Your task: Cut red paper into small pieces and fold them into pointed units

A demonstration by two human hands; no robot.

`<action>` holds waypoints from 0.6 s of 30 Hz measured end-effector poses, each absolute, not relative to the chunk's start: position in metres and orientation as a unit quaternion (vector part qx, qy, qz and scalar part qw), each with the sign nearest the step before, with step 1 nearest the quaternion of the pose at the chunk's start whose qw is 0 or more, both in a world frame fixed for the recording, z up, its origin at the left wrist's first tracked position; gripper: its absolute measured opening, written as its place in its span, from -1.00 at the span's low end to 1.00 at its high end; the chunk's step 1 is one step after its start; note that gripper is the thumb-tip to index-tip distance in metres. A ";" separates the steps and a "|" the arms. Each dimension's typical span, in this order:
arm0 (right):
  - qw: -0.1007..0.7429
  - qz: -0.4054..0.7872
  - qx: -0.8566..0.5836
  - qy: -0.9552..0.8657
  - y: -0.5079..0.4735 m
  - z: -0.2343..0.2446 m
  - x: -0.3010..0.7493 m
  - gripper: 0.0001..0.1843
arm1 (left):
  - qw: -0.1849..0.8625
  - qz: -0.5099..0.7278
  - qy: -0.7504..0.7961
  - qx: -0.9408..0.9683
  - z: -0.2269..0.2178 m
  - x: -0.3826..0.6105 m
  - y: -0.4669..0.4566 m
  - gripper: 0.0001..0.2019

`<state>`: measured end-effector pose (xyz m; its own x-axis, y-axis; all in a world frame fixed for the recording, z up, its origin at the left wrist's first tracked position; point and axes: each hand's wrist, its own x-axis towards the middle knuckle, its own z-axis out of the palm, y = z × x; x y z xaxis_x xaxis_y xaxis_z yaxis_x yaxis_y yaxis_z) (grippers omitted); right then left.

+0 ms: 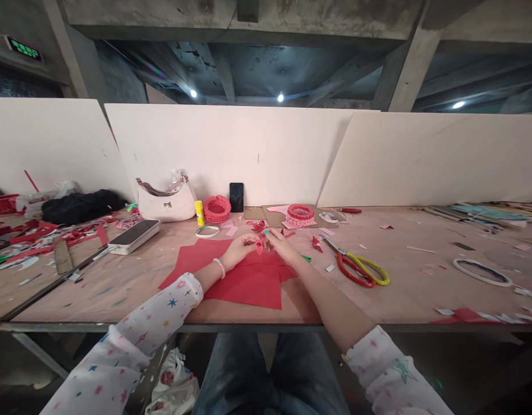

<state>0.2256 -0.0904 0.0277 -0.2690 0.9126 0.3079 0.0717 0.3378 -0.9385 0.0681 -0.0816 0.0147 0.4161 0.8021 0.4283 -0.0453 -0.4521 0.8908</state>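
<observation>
My left hand (241, 249) and my right hand (278, 243) meet above the red paper sheets (248, 285) at the middle of the table. Between their fingertips is a small folded piece of red paper (259, 249), pinched from both sides. Just beyond my hands lie several small red folded pieces (257, 226). To the right of my right hand, another red folded piece (316, 244) rests near large scissors (356, 262) with one red and one yellow handle. The scissors lie with their blades pointing away.
At the back stand a pink handbag (166, 202), a yellow glue stick (199, 212), a coiled red paper ring (217, 208) and a dark phone (237, 197). A second ring stack (300, 214) sits further right. A white power bank (135, 236) lies left; paper scraps (41, 245) cover the far left.
</observation>
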 end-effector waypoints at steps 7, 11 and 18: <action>0.376 0.435 -0.348 -0.740 -0.097 0.030 0.223 -0.81 | 0.441 0.511 0.312 0.669 0.021 0.065 -0.081 -0.83; 0.407 0.388 -0.349 -0.750 -0.093 0.031 0.226 -0.83 | 0.461 0.489 0.334 0.661 0.023 0.066 -0.086 -0.82; 0.384 0.361 -0.385 -0.757 -0.089 0.027 0.228 -0.86 | 0.445 0.428 0.354 0.703 0.024 0.067 -0.089 -0.83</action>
